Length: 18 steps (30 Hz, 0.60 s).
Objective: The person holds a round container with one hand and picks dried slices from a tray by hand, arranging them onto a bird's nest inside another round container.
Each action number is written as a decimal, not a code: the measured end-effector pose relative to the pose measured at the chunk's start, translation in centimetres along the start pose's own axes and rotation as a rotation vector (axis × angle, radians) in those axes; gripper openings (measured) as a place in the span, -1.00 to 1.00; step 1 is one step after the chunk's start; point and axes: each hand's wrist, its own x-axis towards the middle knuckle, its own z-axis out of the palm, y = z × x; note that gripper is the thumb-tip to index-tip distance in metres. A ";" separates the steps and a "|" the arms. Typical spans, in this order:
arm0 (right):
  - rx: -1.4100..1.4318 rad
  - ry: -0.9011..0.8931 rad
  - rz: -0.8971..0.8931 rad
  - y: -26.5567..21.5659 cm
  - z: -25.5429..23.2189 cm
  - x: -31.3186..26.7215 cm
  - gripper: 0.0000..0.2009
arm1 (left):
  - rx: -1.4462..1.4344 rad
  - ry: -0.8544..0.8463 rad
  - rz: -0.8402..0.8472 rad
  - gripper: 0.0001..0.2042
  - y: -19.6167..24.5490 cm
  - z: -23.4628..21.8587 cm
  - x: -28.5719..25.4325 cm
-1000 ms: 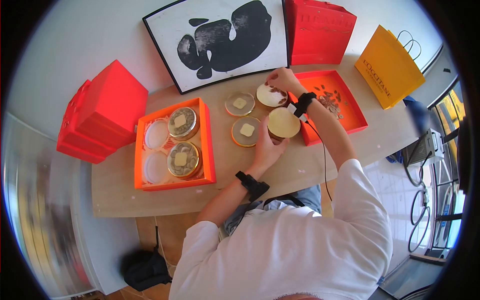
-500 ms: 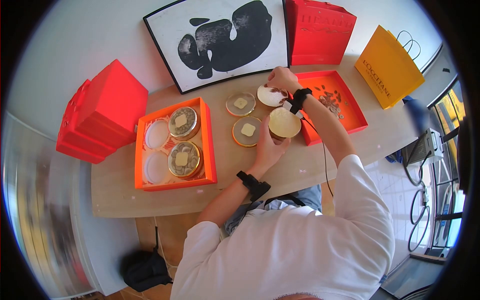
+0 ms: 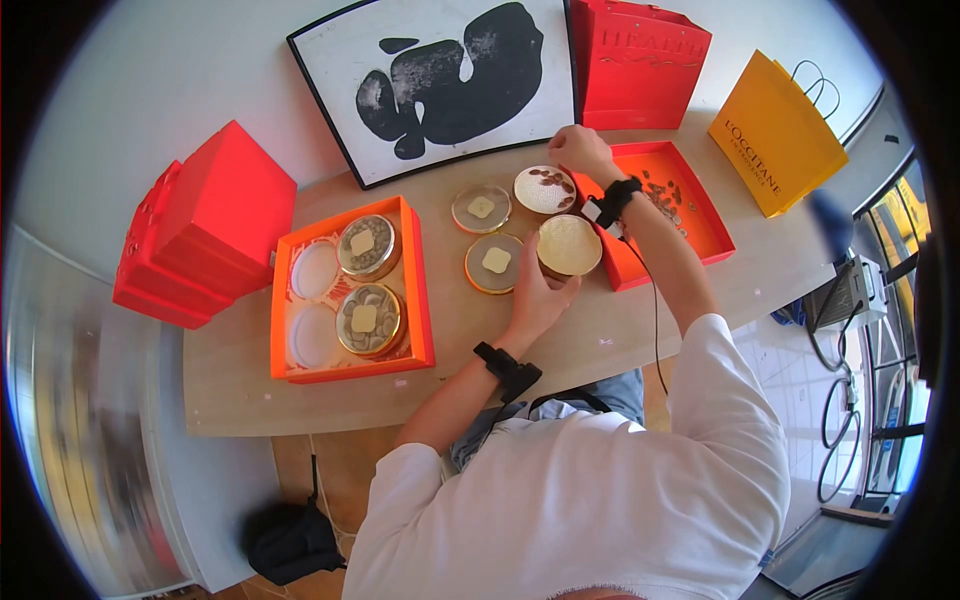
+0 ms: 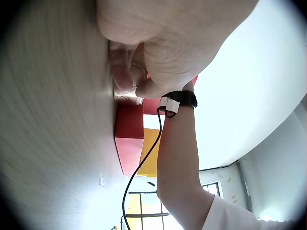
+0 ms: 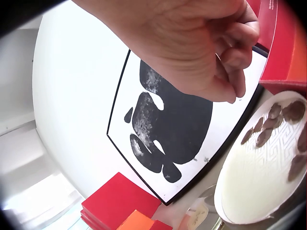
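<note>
My left hand (image 3: 540,303) curls round the side of a round gold-sided tub (image 3: 570,246) with a pale inside. Just beyond it stands a second round tub (image 3: 544,190), where several flat brown pieces (image 5: 269,123) lie on a white patterned surface. My right hand (image 3: 582,152) hovers between that tub and a red-orange tray (image 3: 712,236) of loose brown pieces (image 3: 665,200). In the right wrist view its fingers (image 5: 237,58) are curled in with the thumb close to them, and nothing shows in their grasp. Two clear round lids (image 3: 482,208) lie left of the tubs.
An orange box (image 3: 425,340) on the left holds two filled jars (image 3: 368,318) and two white round inserts (image 3: 312,336). Behind stand a framed picture (image 3: 450,85), red bags or boxes (image 3: 640,70) and a yellow bag (image 3: 775,135). A black cable (image 3: 655,330) hangs from the right wrist.
My right hand has moved from over the far tub right toward the tray, uncovering the brown pieces on its surface. My left hand stays on the near tub.
</note>
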 end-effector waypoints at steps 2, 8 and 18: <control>0.015 0.016 -0.004 1.8 -0.8 0.0 -0.77 | 0.018 0.023 0.031 -0.01 -0.5 0.1 0.0; 0.023 0.014 0.028 9.8 -3.1 0.5 -0.74 | 0.031 0.038 0.060 0.00 -1.8 0.3 0.1; 0.097 -0.375 -0.062 13.5 -3.6 -2.9 -0.65 | -0.073 -0.006 -0.068 0.01 0.6 0.0 -0.3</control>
